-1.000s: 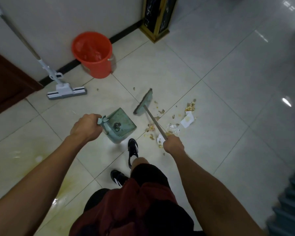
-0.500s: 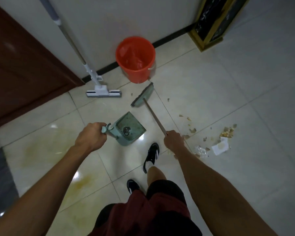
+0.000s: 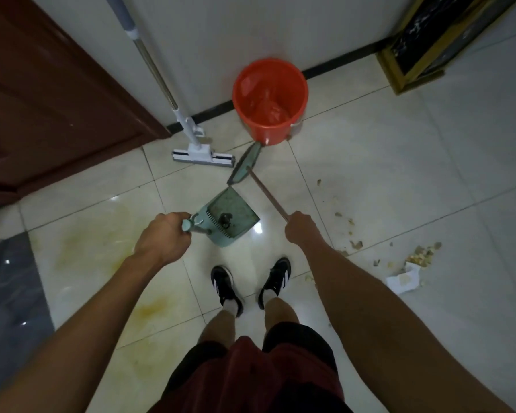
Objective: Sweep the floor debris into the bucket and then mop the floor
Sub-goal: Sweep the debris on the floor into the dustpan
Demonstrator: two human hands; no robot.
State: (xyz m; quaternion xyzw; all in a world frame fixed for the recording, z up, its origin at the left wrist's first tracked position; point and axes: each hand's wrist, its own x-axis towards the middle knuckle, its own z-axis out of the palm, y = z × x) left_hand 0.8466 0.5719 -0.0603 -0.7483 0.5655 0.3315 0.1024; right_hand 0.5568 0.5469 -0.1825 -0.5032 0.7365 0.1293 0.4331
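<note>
My left hand (image 3: 163,236) grips the handle of a pale green dustpan (image 3: 231,216), which hangs in front of my feet with a dark bit of debris in it. My right hand (image 3: 301,229) holds the brown stick of a broom (image 3: 246,166); its green head rests on the tiles just in front of the orange bucket (image 3: 270,99). The bucket stands against the wall with a red bag inside. Crumbs and a crumpled white paper (image 3: 404,278) lie scattered on the floor to my right. A white mop (image 3: 191,144) leans on the wall left of the bucket.
A dark red door (image 3: 51,93) fills the upper left. A black and gold stand (image 3: 429,40) sits at the upper right by the wall. Yellowish stains (image 3: 93,248) mark the pale tiles to my left. My two black shoes (image 3: 251,283) stand side by side below the dustpan.
I have stepped away from the debris toward the bucket; the broom head now lies right by the bucket, and the debris sits farther to my right. Both hands keep their grips.
</note>
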